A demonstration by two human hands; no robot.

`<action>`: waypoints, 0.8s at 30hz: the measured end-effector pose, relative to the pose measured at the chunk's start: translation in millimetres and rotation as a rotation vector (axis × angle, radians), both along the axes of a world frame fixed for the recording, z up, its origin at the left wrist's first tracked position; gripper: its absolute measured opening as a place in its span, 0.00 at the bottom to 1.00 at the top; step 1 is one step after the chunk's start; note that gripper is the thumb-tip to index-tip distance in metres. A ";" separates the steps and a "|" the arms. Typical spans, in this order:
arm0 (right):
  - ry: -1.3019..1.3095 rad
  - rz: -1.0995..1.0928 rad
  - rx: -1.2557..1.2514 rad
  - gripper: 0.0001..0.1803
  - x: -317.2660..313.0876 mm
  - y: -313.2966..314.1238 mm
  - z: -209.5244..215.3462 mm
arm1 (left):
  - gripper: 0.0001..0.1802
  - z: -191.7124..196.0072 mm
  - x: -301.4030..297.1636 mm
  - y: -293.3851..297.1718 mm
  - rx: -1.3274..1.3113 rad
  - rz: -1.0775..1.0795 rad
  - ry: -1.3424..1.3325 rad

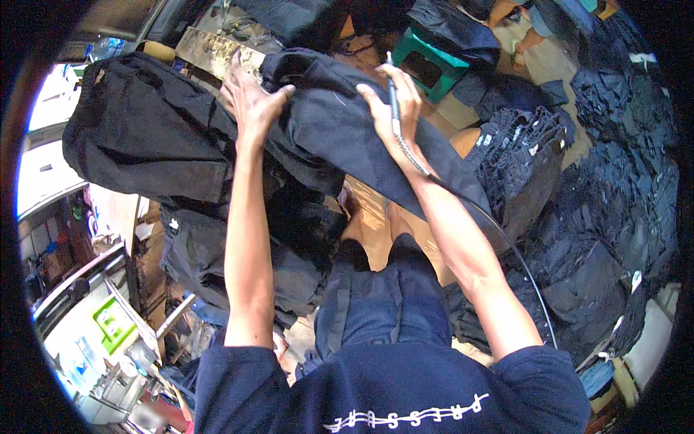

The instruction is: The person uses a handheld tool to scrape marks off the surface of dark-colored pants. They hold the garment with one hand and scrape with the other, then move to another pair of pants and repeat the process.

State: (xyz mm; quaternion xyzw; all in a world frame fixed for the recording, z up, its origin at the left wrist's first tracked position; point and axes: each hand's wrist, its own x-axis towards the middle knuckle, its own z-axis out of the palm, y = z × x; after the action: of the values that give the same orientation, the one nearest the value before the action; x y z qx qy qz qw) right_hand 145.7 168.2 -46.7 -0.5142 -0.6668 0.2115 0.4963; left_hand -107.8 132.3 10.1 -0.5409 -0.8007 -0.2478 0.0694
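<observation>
My right hand [397, 105] grips a slim, dark pen-shaped tool [394, 98], its tip pointing away from me. A thin cable [524, 264] runs from the tool back along my right forearm. Beneath that hand stretches a long piece of black garment cloth [325, 101], which looks like a trouser leg, with a short pale thread on it. My left hand [253, 105] is open at the cloth's left end, fingers spread and thumb pointing right. Whether its palm presses on the cloth cannot be made out. Another folded black garment [152, 123] lies to its left.
Behind my left hand is a pale, stained board [217, 54]. A green plastic stool [426, 65] stands at the far side. Heaps of dark garments [578, 246] cover the right, with a stacked bundle [517, 152] nearer. A light green tray [113, 324] sits at lower left.
</observation>
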 end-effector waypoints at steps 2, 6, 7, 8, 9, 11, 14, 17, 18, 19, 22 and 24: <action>0.063 0.093 0.084 0.17 21.5 -10.3 10.9 | 0.60 3.4 35.9 -24.7 0.112 -0.103 0.029; -0.051 0.449 0.043 0.15 75.5 -57.1 32.4 | 0.67 -5.4 95.2 -44.8 0.119 -0.294 -0.101; -0.028 0.555 0.039 0.17 81.3 -62.6 32.4 | 0.70 -11.0 98.7 -41.0 0.093 -0.259 -0.090; -0.026 0.556 0.023 0.17 83.1 -66.4 30.5 | 0.74 -17.8 96.4 -34.0 0.091 -0.198 -0.083; -0.060 0.537 -0.027 0.17 82.1 -64.2 26.2 | 0.78 -25.2 93.1 -27.4 0.057 -0.124 -0.088; -0.125 0.533 -0.016 0.17 74.0 -55.7 17.3 | 0.84 -38.2 83.8 -19.0 0.034 -0.087 -0.063; -0.151 0.531 0.086 0.15 62.7 -43.5 10.6 | 0.85 -49.5 76.4 -16.5 0.000 -0.071 -0.069; -0.147 0.534 0.090 0.15 58.7 -40.4 10.7 | 0.83 -50.5 79.4 -17.8 0.015 -0.034 -0.034; -0.146 0.539 0.091 0.14 58.2 -40.8 10.9 | 0.73 -49.8 81.5 -17.8 0.086 -0.064 -0.065; -0.158 0.544 0.098 0.15 57.2 -39.2 10.3 | 0.70 -48.9 82.6 -17.9 0.049 -0.035 0.035; -0.196 0.538 0.103 0.15 53.0 -34.4 7.2 | 0.76 -48.7 83.7 -15.6 -0.014 -0.018 -0.124; -0.189 0.542 0.113 0.15 51.2 -32.9 6.1 | 0.74 -51.1 83.6 -14.9 0.004 -0.019 -0.046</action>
State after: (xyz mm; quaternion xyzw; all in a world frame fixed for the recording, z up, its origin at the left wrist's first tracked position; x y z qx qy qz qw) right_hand 197.0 135.3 -40.5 -0.3063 -0.8339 0.2500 0.3852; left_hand -24.2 117.4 -41.0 -0.5426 -0.7964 -0.2624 0.0496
